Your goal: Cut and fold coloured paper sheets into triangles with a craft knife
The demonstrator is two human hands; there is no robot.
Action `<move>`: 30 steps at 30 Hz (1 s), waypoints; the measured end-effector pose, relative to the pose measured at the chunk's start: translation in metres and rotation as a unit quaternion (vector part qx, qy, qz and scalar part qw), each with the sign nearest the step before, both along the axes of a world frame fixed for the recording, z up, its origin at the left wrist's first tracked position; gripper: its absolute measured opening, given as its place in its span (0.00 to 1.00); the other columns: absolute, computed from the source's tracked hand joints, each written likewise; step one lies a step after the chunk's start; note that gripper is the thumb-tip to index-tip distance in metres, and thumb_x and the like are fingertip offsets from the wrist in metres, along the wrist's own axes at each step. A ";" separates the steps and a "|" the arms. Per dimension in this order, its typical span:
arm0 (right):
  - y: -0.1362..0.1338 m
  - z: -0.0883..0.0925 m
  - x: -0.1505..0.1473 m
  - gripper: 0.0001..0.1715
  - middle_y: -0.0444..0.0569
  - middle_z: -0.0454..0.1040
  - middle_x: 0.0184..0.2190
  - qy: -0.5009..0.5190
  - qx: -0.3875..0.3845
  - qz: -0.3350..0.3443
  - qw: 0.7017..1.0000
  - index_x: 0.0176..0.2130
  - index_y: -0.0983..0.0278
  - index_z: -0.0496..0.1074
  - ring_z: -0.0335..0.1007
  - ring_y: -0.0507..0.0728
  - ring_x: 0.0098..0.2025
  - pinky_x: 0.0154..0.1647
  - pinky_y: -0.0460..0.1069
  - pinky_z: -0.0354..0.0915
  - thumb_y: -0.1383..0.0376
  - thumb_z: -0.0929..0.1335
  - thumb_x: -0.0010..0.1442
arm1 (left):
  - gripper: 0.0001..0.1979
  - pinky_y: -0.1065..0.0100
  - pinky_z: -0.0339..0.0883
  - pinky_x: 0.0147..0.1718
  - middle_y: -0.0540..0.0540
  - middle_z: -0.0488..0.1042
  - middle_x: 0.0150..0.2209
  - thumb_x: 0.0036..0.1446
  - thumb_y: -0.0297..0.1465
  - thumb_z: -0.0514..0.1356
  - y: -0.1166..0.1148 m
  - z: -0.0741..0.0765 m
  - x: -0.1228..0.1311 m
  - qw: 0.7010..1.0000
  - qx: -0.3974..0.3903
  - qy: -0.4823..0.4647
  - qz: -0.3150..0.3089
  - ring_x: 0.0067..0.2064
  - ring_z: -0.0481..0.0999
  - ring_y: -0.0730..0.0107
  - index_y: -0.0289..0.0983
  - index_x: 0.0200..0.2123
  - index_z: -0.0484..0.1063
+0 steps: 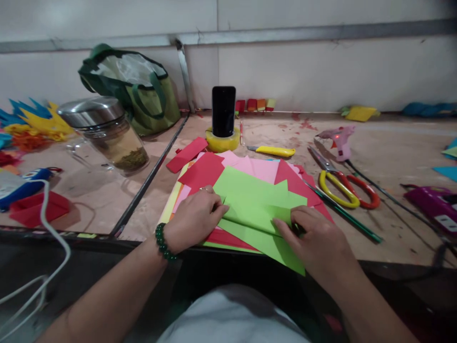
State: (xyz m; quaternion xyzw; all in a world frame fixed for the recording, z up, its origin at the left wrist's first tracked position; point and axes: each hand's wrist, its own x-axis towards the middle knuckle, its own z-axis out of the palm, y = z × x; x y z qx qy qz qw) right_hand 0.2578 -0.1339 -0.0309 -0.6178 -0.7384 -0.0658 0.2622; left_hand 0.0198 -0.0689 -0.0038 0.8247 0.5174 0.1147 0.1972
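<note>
A bright green sheet of paper [255, 200] lies near the table's front edge, with a crease running across its lower part. My left hand [194, 214], above a green bead bracelet [164, 243], pinches the sheet's left side between thumb and curled fingers. On the right side my right hand [312, 233] grips the same sheet, thumb on top and fingers curled. Beneath it is a pile of coloured papers, with red paper [205, 171] and pink paper [260, 167] showing. A green pencil [352, 219] lies just right of the pile.
Scissors [342, 183], a yellow cutter [273, 151] and a pink glue gun [341, 142] lie to the right. A phone [223, 112] stands in a yellow tape roll [222, 142] behind the pile. At left are a glass jar [117, 138] and a green bag [157, 105].
</note>
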 end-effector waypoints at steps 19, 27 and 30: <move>-0.002 0.001 -0.001 0.21 0.46 0.64 0.24 -0.026 -0.007 -0.008 1.000 0.22 0.59 0.52 0.63 0.57 0.29 0.30 0.51 0.59 0.58 0.64 0.62 | 0.15 0.67 0.58 0.31 0.49 0.69 0.27 0.58 0.39 0.56 0.006 0.001 -0.006 0.996 -0.052 -0.069 -0.006 0.32 0.68 0.68 0.36 0.23 0.68; -0.005 0.006 0.000 0.22 0.46 0.64 0.24 -0.031 -0.019 -0.018 0.999 0.22 0.58 0.53 0.62 0.57 0.29 0.30 0.51 0.58 0.54 0.62 0.63 | 0.17 0.65 0.57 0.32 0.48 0.67 0.29 0.60 0.40 0.53 -0.001 -0.007 -0.001 1.000 0.022 -0.003 0.012 0.31 0.68 0.67 0.38 0.22 0.65; -0.007 0.009 0.002 0.23 0.46 0.63 0.24 -0.028 -0.053 -0.024 0.998 0.21 0.59 0.53 0.61 0.57 0.29 0.30 0.51 0.57 0.53 0.62 0.63 | 0.17 0.65 0.58 0.32 0.48 0.67 0.29 0.61 0.40 0.53 -0.001 -0.007 -0.001 1.000 0.027 -0.004 0.013 0.31 0.68 0.67 0.38 0.23 0.65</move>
